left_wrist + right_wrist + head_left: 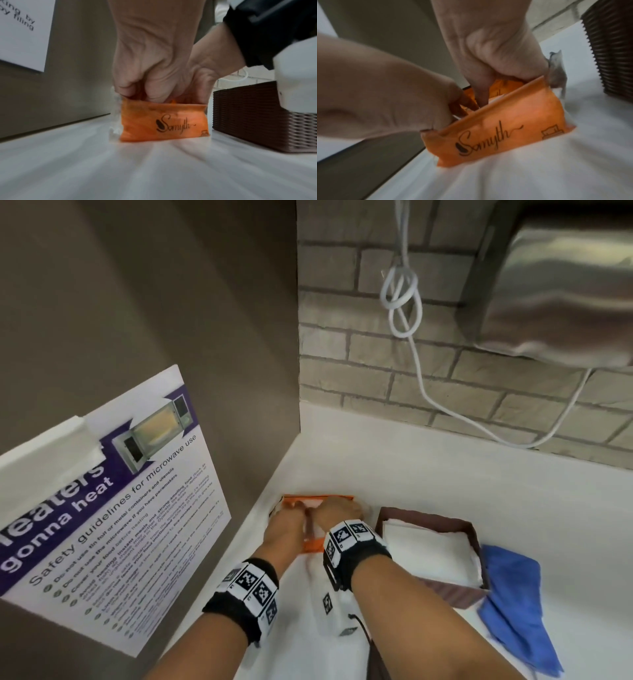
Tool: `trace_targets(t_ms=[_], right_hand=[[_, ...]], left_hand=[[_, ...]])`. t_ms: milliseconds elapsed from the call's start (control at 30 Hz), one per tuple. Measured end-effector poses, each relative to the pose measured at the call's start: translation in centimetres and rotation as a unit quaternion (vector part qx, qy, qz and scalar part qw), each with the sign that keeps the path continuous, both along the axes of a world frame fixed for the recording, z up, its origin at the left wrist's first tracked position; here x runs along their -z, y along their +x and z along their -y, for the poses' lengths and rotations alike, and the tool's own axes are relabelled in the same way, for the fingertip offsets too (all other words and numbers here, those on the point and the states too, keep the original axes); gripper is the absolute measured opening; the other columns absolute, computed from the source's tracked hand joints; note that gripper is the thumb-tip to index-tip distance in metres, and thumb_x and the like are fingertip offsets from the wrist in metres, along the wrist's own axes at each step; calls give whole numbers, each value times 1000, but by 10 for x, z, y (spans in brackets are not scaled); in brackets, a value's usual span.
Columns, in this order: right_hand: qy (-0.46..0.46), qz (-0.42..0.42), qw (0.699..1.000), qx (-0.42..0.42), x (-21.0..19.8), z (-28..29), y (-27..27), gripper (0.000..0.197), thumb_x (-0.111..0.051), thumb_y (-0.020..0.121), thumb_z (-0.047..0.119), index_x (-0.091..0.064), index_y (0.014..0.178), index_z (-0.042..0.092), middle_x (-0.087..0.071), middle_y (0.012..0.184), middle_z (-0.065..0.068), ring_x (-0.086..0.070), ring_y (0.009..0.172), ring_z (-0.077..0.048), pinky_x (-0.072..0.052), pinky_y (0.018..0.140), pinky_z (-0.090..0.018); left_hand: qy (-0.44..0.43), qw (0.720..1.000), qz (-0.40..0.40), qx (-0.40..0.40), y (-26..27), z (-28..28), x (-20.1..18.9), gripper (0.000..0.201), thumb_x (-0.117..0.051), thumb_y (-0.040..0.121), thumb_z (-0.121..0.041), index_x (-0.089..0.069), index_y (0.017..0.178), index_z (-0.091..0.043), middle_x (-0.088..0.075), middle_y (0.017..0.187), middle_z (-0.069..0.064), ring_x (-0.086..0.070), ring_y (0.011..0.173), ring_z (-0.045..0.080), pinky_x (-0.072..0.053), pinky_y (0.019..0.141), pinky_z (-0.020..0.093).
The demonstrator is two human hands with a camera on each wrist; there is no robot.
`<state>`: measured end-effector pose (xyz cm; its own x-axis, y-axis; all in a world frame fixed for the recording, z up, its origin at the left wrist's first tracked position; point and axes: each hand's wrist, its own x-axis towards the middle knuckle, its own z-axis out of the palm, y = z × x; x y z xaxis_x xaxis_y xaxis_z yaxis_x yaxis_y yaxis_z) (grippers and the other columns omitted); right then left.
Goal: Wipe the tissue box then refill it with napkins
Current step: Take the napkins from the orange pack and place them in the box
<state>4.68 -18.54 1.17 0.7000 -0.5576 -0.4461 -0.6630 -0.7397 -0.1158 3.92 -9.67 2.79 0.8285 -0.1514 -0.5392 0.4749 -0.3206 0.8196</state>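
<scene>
An orange plastic napkin pack marked "Smyth" stands in the counter's back left corner. My left hand and right hand both reach into its torn top, their fingers curled over the wrapper's edges. The left wrist view has the left hand gripping the pack at its top left. In the right wrist view the right hand pinches the pack's upper edge, and white napkins show inside. The brown woven tissue box stands just right of the pack, with white napkins lying in it.
A blue cloth lies on the white counter against the box's right side. A grey panel with a microwave safety poster closes off the left. Behind are a brick wall, a hanging white cable and a steel wall unit.
</scene>
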Motion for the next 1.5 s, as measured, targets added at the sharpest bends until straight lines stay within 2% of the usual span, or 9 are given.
trace_targets(t_ms=[67, 167, 267, 533, 700, 900, 1067, 1367, 1500], right_hand=[[77, 29, 997, 8, -1, 8, 0, 37, -49, 91, 40, -66, 112, 15, -65, 120, -7, -59, 111, -27, -47, 96, -36], [208, 106, 970, 65, -5, 20, -6, 47, -61, 86, 42, -62, 121, 12, -61, 126, -8, -56, 117, -26, -45, 98, -32], [302, 169, 933, 97, -4, 26, -14, 49, -75, 76, 29, -62, 118, 8, -63, 123, -8, -57, 115, -25, -46, 101, -36], [203, 312, 928, -18, -39, 21, -50, 44, -76, 74, 30, -57, 109, 13, -63, 100, 0, -56, 90, -18, -42, 70, -28], [363, 416, 831, 66, -59, 40, -75, 40, -79, 74, 26, -61, 109, 17, -69, 106, -1, -65, 100, -21, -53, 89, -39], [583, 427, 681, 120, -82, 57, -93, 49, -71, 79, 24, -57, 125, 17, -69, 119, -3, -65, 112, -22, -54, 88, -37], [552, 424, 698, 166, -84, 57, -91, 40, -65, 89, 25, -54, 127, 18, -66, 123, -5, -64, 110, -23, -55, 89, -40], [492, 388, 759, 176, -95, 56, -89, 57, -59, 89, 40, -36, 139, 25, -56, 131, 0, -57, 115, -22, -47, 102, -45], [512, 403, 732, 197, -103, 55, -97, 42, -59, 93, 30, -47, 131, 15, -62, 122, -5, -62, 106, -20, -55, 84, -34]], left_hand=[[21, 999, 34, 13, 2, -3, 7, 29, -37, 101, -28, -59, 115, -15, -65, 112, 8, -64, 99, 29, -51, 55, 25], [74, 990, 81, 84, 3, -12, 14, 31, -40, 96, -37, -60, 115, -22, -65, 110, 2, -64, 89, 25, -48, 60, 26], [133, 959, 148, 203, 13, -21, 17, 38, -58, 91, -17, -55, 129, -19, -61, 126, 6, -63, 108, 24, -44, 61, 10], [207, 913, 200, 289, 29, -30, -6, 63, -81, 74, -20, -54, 130, -13, -61, 124, 3, -58, 113, 21, -46, 86, 20], [45, 948, 194, 248, 42, -49, -12, 80, -88, 65, -26, -49, 135, -22, -53, 130, -4, -55, 118, 16, -49, 96, 28], [-170, 950, 141, 220, 32, -46, -40, 31, -57, 94, -30, -47, 124, -32, -59, 121, -12, -60, 112, 9, -54, 93, 36], [-163, 971, 104, 142, 21, -24, -54, 41, -49, 90, -57, -54, 124, -34, -62, 128, -7, -61, 115, 16, -50, 98, 45], [-135, 967, 157, 146, 12, -13, -63, 39, -57, 92, -42, -58, 127, -24, -69, 118, -2, -65, 109, 20, -51, 99, 45], [-156, 971, 145, 108, 9, -12, -64, 42, -60, 90, -43, -60, 124, -20, -70, 115, 3, -68, 105, 24, -54, 93, 48]])
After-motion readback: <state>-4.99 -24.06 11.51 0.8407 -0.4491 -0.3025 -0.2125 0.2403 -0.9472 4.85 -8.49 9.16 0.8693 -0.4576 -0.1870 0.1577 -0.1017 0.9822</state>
